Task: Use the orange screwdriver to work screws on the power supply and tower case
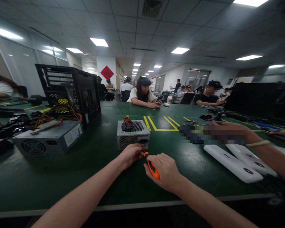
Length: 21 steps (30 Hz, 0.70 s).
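A grey power supply unit (133, 139) with a perforated casing sits on the green table in front of me, a bundle of cables and a black connector (127, 126) on its top. My right hand (165, 171) is wrapped round the orange and black handle of a screwdriver (154, 170). The thin shaft points up and left toward the unit's near face, by its dark power socket. My left hand (132, 155) is closed with bent fingers around the shaft near its tip. Whether the tip touches a screw is hidden by the fingers.
At left stand a second power supply (45, 142) and a black computer case (71, 91). White power banks (232, 163) lie at right, beneath another person's hand (228, 128). A dark monitor-like panel (261, 101) stands far right. A person (142, 91) sits across the table.
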Motion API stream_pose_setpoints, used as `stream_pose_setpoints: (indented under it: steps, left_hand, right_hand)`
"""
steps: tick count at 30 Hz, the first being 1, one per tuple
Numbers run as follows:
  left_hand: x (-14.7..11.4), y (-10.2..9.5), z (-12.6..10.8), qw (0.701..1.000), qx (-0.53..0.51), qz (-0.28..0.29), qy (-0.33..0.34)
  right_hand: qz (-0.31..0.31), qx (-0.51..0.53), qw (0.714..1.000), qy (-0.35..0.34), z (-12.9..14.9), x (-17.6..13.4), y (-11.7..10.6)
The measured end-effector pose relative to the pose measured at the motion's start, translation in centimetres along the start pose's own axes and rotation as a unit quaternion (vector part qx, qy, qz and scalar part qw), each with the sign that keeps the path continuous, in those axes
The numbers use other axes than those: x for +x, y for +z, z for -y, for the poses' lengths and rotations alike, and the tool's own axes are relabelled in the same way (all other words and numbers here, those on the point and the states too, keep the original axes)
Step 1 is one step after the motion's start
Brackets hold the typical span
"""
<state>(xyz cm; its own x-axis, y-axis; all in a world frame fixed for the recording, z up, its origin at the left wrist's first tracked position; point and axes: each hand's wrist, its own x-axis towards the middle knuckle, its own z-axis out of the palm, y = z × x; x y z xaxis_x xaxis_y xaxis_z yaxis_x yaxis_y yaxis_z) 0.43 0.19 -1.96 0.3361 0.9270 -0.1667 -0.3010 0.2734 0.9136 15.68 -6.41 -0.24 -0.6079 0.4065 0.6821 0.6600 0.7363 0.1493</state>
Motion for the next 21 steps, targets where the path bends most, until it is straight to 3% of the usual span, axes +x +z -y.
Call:
stream_pose_setpoints:
  steps: [9, 13, 21]
  left_hand:
    - [-0.11, 0.24, -0.07, 1.000, -0.004, 0.000, 0.005]
    - [-0.09, 0.29, -0.12, 1.000, 0.000, -0.008, -0.005]
    - [-0.14, 0.11, -0.08, 1.000, 0.000, 0.005, 0.007]
  right_hand:
    - [0.050, 0.004, 0.999, -0.006, 0.25, 0.23, -0.66]
    - [0.042, 0.032, 0.998, 0.017, 0.18, 0.13, -0.42]
    - [0.045, -0.010, 0.999, -0.012, 0.28, 0.24, -0.61]
